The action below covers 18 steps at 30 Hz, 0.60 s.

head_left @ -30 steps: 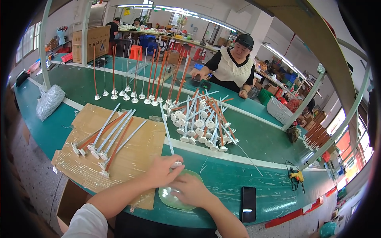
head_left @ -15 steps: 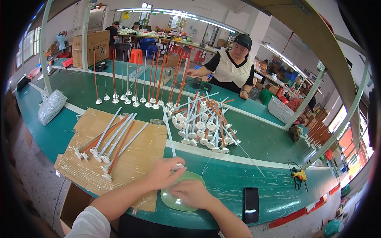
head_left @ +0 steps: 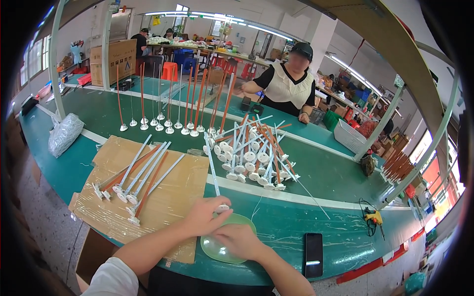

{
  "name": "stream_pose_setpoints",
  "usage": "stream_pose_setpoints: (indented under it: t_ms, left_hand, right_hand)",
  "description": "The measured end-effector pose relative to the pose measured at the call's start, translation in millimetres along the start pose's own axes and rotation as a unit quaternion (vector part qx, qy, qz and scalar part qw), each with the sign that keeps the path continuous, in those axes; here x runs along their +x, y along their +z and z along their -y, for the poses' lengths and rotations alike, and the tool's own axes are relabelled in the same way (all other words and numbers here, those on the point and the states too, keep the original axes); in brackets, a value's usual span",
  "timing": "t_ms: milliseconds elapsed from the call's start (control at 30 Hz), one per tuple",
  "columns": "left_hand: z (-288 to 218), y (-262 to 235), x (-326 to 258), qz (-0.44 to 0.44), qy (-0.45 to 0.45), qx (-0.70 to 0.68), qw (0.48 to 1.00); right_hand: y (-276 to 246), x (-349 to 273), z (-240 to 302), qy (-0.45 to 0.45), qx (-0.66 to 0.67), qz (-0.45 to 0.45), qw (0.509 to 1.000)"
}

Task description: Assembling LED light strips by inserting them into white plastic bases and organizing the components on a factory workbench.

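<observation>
Green surface [head_left: 316, 177]. Cardboard [head_left: 168, 197] at left carries roughly seven rods. Heap of rods [head_left: 252, 153] behind; one phone [head_left: 313, 254] to the right. One pale green balloon [head_left: 224, 241] lies at the near edge. Left hand [head_left: 205, 217]: fingers curled onto the white cap of one rod [head_left: 213, 172], touching the balloon's rim. Right hand [head_left: 239, 241]: fingers pressed flat on the balloon.
</observation>
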State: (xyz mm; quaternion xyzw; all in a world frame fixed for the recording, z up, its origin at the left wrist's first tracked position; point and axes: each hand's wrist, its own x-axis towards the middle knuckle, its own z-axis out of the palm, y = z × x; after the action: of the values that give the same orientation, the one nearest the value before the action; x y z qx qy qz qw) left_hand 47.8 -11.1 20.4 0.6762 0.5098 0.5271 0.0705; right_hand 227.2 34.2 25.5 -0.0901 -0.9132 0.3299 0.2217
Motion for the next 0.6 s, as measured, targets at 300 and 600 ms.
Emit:
stream_pose_setpoints:
  t_ms: [300, 600]
  left_hand:
    - [-0.1, 0.1, 0.2, -0.009, -0.008, -0.007, 1.0]
    - [-8.1, -1.2, 0.1, -0.027, -0.036, -0.121, 0.992]
  right_hand:
    - [-2.4, 0.8, 4.8, 0.013, 0.001, -0.013, 1.0]
    - [-8.9, 3.1, -7.6, 0.136, 0.052, -0.234, 0.961]
